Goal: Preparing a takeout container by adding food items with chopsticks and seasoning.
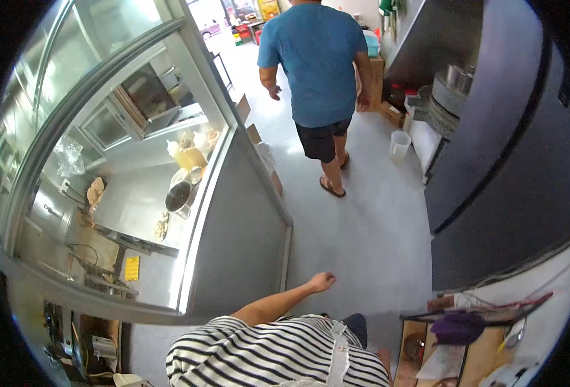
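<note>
My left hand (pixel 322 282) hangs in front of me over the grey floor (pixel 362 227), its fingers loosely curled; whether they are fully closed is hard to tell, and no object shows in it. My right hand is out of view; only a bit of that arm shows beside my striped shirt (pixel 275 348). Ahead of me a person in a blue T-shirt (pixel 321 63), dark shorts and sandals walks with their back to me, both arms hanging down.
Left stands a framed glass partition (pixel 239 203); behind it a metal worktable (pixel 130 198) bears bottles and a dark pot (pixel 178 196). Right are a dark curved panel (pixel 488 193), a white bucket (pixel 399 145) on the floor, and a shelf with a purple cloth (pixel 456 327). Cardboard boxes (pixel 376 82) stand farther ahead.
</note>
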Motion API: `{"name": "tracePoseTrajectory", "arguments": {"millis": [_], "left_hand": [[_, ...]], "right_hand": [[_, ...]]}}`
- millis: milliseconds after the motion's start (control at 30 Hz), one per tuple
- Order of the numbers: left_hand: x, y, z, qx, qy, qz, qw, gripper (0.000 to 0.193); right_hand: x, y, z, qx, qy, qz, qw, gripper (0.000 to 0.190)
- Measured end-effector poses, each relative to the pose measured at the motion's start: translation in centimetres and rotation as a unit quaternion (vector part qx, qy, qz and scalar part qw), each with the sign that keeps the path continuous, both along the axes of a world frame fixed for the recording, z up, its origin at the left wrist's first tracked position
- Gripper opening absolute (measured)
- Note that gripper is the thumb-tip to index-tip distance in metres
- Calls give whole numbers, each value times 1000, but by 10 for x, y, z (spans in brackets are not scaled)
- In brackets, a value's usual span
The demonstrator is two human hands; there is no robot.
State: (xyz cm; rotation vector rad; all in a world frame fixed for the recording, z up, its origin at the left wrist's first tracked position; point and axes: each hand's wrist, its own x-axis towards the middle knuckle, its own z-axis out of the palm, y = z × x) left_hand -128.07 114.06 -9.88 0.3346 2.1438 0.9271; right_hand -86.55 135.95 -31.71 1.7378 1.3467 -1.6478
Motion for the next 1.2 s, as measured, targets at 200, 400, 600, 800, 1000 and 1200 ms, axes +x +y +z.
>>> {"name": "tracePoseTrajectory", "arguments": {"millis": [200,400,600,800,1000,1200], "left_hand": [[-117,61,-2,-23,123,-24,992,31],[-169,-15,-113,-262,-8,51,964,27],[-198,47,-60,-58,-83,394,914,26],[-242,41,-146,-165,-81,277,943,31],[-512,50,-116,-168,-34,106,979,31],[-767,152,3,6,72,306,949,28]], "right_hand": [[-165,94,38,6,-48,22,999,24],[-398,238,96,84,53,216,971,22],[-624,377,30,356,152,433,814,18],[-831,328,119,223,258,330,880,11],[-881,310,101,59,134,303,942,13],[-981,322,83,3,71,353,933,16]]}}
